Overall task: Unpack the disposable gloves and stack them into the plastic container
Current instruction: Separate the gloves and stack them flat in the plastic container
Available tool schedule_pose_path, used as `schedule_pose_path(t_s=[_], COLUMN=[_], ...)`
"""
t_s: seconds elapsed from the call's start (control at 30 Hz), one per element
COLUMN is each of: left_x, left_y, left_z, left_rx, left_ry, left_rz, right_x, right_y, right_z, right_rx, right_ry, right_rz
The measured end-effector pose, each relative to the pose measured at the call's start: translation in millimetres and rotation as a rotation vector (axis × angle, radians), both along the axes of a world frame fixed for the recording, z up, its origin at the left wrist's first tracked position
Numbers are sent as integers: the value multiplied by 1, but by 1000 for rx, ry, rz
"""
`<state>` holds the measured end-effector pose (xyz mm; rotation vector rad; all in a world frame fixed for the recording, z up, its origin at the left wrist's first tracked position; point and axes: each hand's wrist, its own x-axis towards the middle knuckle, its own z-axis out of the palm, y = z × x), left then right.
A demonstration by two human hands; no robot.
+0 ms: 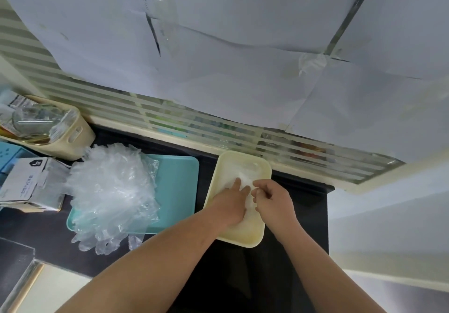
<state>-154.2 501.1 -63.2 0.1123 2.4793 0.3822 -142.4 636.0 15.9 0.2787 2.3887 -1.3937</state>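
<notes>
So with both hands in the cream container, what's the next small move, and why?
Probably the right hand releases the top glove: the left hand presses it flat in the cream container, and a big glove pile on the teal tray waits unstacked.
</notes>
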Motion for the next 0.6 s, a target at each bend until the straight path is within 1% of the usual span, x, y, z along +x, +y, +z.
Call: schedule_pose_path(t_s=[0.07, 0.17, 0.23, 0.27, 0.3, 0.33, 0.4, 0.43, 0.5, 0.6], left_x=[8, 25, 37, 44, 49, 55, 68, 76, 94, 117], left_y=[-17, -51, -81, -101, -119, -141, -180, -196, -220, -250], left_z=[13, 33, 44, 48, 50, 50, 46, 43, 33, 15], left_rx=[96, 284, 339, 311, 224, 91, -167, -245, -307, -290], left_ry=[125, 431, 603, 644, 643, 600, 446, 371, 240, 68], left_rz=[30, 114, 241, 311, 360, 399, 480, 524, 611, 676], right_x=[-1, -1, 1, 4, 8, 14, 24, 28, 37, 45], right_y=[-13, -40, -62, -79, -92, -108, -134, -146, -163, -187], right_z=[0, 0, -3, -4, -6, -6, -9, -13, -21, -32], right_rx=[8, 30, 25, 7, -21, -51, -78, -74, -67, -48], right_ry=[31, 77, 64, 31, -5, -46, -105, -121, -178, -239], right_rz=[13, 43, 81, 111, 135, 167, 221, 241, 258, 259])
